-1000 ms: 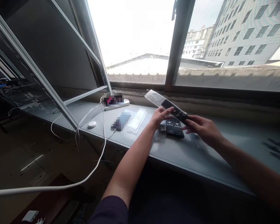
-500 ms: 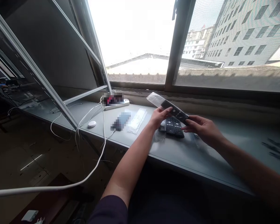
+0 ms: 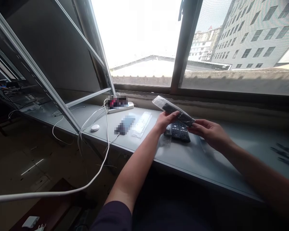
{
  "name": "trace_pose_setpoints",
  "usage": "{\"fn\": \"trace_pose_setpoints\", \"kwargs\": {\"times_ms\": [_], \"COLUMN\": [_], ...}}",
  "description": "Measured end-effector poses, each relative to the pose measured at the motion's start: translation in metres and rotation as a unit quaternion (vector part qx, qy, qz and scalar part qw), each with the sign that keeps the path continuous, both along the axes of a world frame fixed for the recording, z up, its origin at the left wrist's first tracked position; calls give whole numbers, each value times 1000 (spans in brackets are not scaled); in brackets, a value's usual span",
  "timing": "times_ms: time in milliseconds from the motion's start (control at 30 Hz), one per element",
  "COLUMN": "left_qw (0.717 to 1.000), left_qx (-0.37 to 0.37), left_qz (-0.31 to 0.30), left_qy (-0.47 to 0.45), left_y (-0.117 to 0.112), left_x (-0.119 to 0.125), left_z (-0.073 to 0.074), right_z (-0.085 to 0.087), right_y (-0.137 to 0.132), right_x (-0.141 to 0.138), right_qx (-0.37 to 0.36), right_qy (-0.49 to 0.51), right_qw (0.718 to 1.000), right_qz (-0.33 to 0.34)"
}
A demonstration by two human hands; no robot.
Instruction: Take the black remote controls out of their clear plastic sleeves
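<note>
A black remote control (image 3: 181,115) lies inside a clear plastic sleeve (image 3: 160,101), held tilted above the table. My left hand (image 3: 165,120) is closed round the sleeved remote near its middle, thumb on top. At the sleeve's near right end, the fingers of my right hand (image 3: 206,131) pinch the plastic; their tips are partly hidden. Beneath my hands, black remotes (image 3: 180,132) lie side by side on the table, buttons up. A small crumpled clear bag (image 3: 165,140) sits just left of them.
Flat clear plastic sleeves (image 3: 142,124) lie left of my left arm, beside a blurred phone-like item (image 3: 125,125) on a cable. A round white object (image 3: 94,128), a power strip (image 3: 120,107) and a metal frame (image 3: 62,112) stand further left. Dark objects (image 3: 285,154) lie far right.
The remote has slid up and left, deeper into the sleeve, leaving more bare plastic near my right hand. Both hands stay almost in place.
</note>
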State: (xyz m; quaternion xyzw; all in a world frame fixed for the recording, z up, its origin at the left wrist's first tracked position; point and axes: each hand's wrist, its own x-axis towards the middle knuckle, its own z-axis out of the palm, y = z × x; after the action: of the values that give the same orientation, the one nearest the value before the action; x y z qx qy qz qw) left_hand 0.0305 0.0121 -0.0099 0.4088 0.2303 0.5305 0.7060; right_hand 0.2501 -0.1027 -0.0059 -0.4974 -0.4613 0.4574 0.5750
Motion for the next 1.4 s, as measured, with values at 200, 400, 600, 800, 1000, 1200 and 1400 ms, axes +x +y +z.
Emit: {"fn": "trace_pose_setpoints", "kwargs": {"times_ms": [200, 400, 600, 800, 1000, 1200, 1400], "left_qw": [1000, 998, 999, 1000, 996, 995, 999], "left_qx": [9, -6, -19, -2, 15, 19, -12], "left_qz": [-13, 51, 41, -15, -80, -93, -38], "left_qy": [0, -23, -12, 9, 26, 24, 11], "left_y": [2, 11, 6, 0, -9, -10, -10], "left_x": [1, 0, 1, 2, -2, -3, -4], "left_z": [-3, -6, -3, -3, 1, 2, 9], "right_z": [4, 11, 12, 15, 19, 21, 17], "right_y": [-4, -7, -8, -14, -21, -21, -15], "right_x": [-7, -5, -1, -7, -17, -15, -11], "right_qx": [12, 26, 28, 37, 41, 45, 44], "right_qy": [24, 12, 2, 13, -5, -12, 9], "right_qw": [1000, 999, 996, 993, 986, 985, 993], "right_qz": [14, 31, 82, 108, 162, 168, 113]}}
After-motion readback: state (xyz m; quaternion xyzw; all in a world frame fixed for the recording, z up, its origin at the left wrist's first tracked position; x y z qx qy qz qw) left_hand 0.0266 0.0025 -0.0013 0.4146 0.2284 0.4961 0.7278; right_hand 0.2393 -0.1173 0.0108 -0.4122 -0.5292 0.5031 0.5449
